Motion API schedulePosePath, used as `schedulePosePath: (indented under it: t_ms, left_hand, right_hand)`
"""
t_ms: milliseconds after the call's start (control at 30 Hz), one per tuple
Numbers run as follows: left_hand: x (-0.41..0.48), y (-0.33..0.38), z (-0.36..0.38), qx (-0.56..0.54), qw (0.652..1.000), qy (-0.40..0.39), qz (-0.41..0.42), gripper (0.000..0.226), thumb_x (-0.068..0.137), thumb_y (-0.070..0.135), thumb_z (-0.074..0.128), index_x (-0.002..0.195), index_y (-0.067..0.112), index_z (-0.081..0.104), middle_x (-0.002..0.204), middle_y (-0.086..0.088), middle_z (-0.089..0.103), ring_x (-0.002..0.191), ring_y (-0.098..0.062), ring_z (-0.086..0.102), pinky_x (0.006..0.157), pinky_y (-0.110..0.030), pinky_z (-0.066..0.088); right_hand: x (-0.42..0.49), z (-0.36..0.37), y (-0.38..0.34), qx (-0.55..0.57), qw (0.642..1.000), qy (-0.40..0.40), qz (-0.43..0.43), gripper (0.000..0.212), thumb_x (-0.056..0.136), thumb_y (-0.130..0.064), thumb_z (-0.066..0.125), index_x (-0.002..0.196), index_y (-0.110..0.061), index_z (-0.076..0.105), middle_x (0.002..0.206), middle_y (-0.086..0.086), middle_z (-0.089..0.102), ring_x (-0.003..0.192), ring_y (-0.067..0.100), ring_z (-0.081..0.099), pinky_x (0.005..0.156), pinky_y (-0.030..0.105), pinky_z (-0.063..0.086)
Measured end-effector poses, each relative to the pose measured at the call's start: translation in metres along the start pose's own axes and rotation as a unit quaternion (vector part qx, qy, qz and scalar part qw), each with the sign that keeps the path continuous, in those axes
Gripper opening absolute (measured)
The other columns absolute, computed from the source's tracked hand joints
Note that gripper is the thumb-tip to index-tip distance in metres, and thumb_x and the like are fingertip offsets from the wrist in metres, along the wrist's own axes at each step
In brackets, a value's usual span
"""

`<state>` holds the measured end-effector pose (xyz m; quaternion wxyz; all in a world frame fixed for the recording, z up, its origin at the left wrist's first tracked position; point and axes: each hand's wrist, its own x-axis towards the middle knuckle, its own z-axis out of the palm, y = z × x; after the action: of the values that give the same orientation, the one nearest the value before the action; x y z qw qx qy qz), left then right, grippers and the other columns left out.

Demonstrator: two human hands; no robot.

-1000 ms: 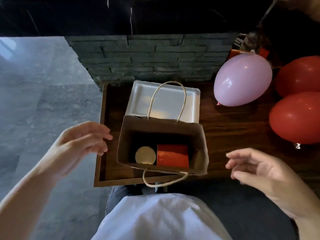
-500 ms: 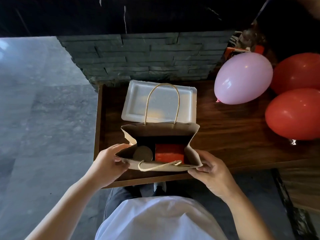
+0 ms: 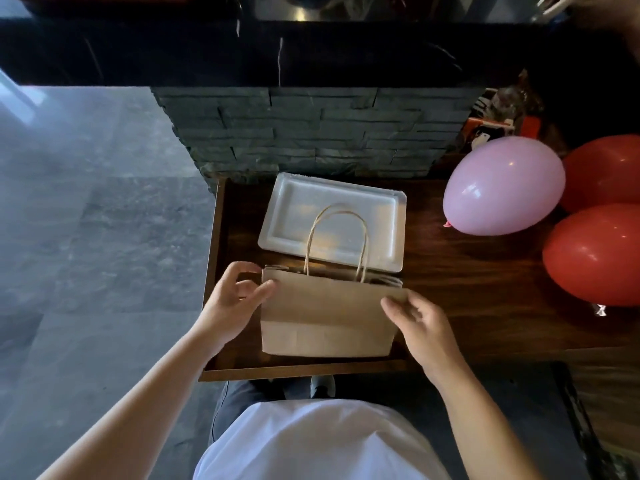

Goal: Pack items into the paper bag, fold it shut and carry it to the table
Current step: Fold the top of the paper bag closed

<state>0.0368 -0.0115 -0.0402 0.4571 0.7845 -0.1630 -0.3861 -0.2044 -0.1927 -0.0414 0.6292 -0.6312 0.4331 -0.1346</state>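
A brown paper bag (image 3: 325, 317) stands near the front left corner of a dark wooden table (image 3: 467, 299). Its mouth is pressed flat and closed, so the items inside are hidden. One twine handle (image 3: 336, 237) sticks up behind the top edge. My left hand (image 3: 235, 303) pinches the bag's upper left corner, thumb in front and fingers behind. My right hand (image 3: 419, 323) pinches the upper right corner in the same way.
A white foam tray (image 3: 284, 216) lies empty just behind the bag. A pink balloon (image 3: 502, 185) and two red balloons (image 3: 595, 254) rest on the table's right side. A dark stone wall (image 3: 311, 133) rises behind. Grey floor (image 3: 86, 237) lies to the left.
Both hands came in from the sides and took the bag's rim. The open mouth, which showed a round item and a red box, has been pressed flat and closed.
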Motion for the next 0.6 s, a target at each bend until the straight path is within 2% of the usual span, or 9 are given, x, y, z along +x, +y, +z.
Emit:
schedulePosePath:
  t_ms: [67, 133, 233, 300, 367, 433, 500, 567, 600]
  left_hand:
    - [0.009, -0.004, 0.013, 0.011, 0.997, 0.021, -0.072, 0.049, 0.083, 0.042, 0.068, 0.126, 0.028, 0.049, 0.088, -0.001, 0.076, 0.081, -0.014, 0.072, 0.066, -0.031, 0.060]
    - [0.011, -0.007, 0.021, 0.106, 0.991, 0.041, -0.073, 0.058, 0.082, 0.038, 0.072, 0.132, 0.026, 0.046, 0.093, 0.001, 0.071, 0.080, -0.013, 0.068, 0.062, -0.023, 0.054]
    - [0.007, -0.019, 0.024, 0.330, 0.934, 0.078, 0.111, 0.048, 0.080, 0.028, 0.073, 0.125, 0.030, 0.057, 0.115, 0.001, 0.059, 0.100, -0.019, 0.056, 0.086, -0.032, 0.052]
    - [0.000, -0.019, 0.023, 0.368, 0.894, 0.067, 0.247, 0.025, 0.082, 0.033, 0.069, 0.108, 0.033, 0.070, 0.117, 0.006, 0.059, 0.107, -0.021, 0.051, 0.089, -0.037, 0.050]
    - [-0.005, -0.019, 0.026, 0.357, 0.889, 0.004, 0.287, 0.023, 0.083, 0.047, 0.064, 0.101, 0.039, 0.075, 0.118, 0.014, 0.061, 0.112, -0.016, 0.048, 0.089, -0.035, 0.044]
    - [-0.007, -0.017, 0.035, 0.368, 0.882, -0.040, 0.292, 0.027, 0.080, 0.053, 0.063, 0.103, 0.043, 0.074, 0.118, 0.020, 0.062, 0.115, -0.011, 0.046, 0.092, -0.034, 0.038]
    - [-0.005, -0.013, 0.045, 0.378, 0.871, -0.044, 0.310, 0.024, 0.079, 0.048, 0.067, 0.100, 0.041, 0.076, 0.110, 0.022, 0.066, 0.109, -0.009, 0.052, 0.090, -0.033, 0.041]
    - [-0.003, -0.011, 0.051, 0.369, 0.866, -0.037, 0.334, 0.016, 0.079, 0.039, 0.071, 0.092, 0.034, 0.079, 0.097, 0.020, 0.070, 0.096, -0.011, 0.057, 0.080, -0.034, 0.048]
    - [-0.002, -0.011, 0.052, 0.365, 0.866, -0.033, 0.341, 0.014, 0.080, 0.037, 0.071, 0.090, 0.032, 0.080, 0.092, 0.018, 0.071, 0.091, -0.012, 0.058, 0.076, -0.035, 0.050]
  right_hand:
    - [0.009, 0.012, 0.002, -0.028, 0.997, 0.069, 0.013, 0.034, 0.077, -0.039, 0.073, 0.107, -0.023, 0.066, 0.081, -0.010, 0.075, 0.081, 0.005, 0.070, 0.064, 0.011, 0.051]
    - [0.016, 0.019, 0.007, -0.149, 0.980, 0.130, 0.007, 0.040, 0.077, -0.035, 0.074, 0.112, -0.020, 0.061, 0.077, -0.007, 0.068, 0.074, 0.007, 0.065, 0.063, 0.018, 0.049]
    - [0.021, 0.022, 0.013, -0.341, 0.926, 0.155, -0.044, 0.042, 0.074, -0.031, 0.077, 0.113, -0.022, 0.063, 0.098, -0.002, 0.063, 0.094, 0.018, 0.057, 0.081, 0.039, 0.050]
    - [0.018, 0.025, 0.015, -0.401, 0.897, 0.162, -0.093, 0.023, 0.074, -0.029, 0.077, 0.095, -0.022, 0.072, 0.098, -0.001, 0.063, 0.097, 0.022, 0.056, 0.081, 0.044, 0.048]
    - [0.012, 0.030, 0.017, -0.434, 0.870, 0.175, -0.153, 0.011, 0.076, -0.033, 0.074, 0.081, -0.024, 0.075, 0.092, -0.006, 0.065, 0.093, 0.019, 0.057, 0.081, 0.041, 0.043]
    - [0.009, 0.042, 0.015, -0.449, 0.859, 0.132, -0.207, 0.014, 0.077, -0.041, 0.070, 0.076, -0.028, 0.075, 0.086, -0.012, 0.066, 0.089, 0.014, 0.055, 0.082, 0.040, 0.038]
    - [0.010, 0.057, 0.008, -0.433, 0.867, 0.037, -0.244, 0.019, 0.080, -0.042, 0.066, 0.079, -0.026, 0.077, 0.083, -0.012, 0.069, 0.083, 0.013, 0.055, 0.077, 0.038, 0.045]
    - [0.014, 0.068, 0.002, -0.433, 0.865, -0.020, -0.254, 0.022, 0.081, -0.043, 0.064, 0.085, -0.026, 0.077, 0.089, -0.012, 0.070, 0.085, 0.013, 0.055, 0.069, 0.028, 0.047]
    - [0.016, 0.071, 0.001, -0.438, 0.859, -0.024, -0.264, 0.023, 0.081, -0.045, 0.063, 0.087, -0.027, 0.077, 0.092, -0.013, 0.069, 0.087, 0.012, 0.055, 0.066, 0.022, 0.042]
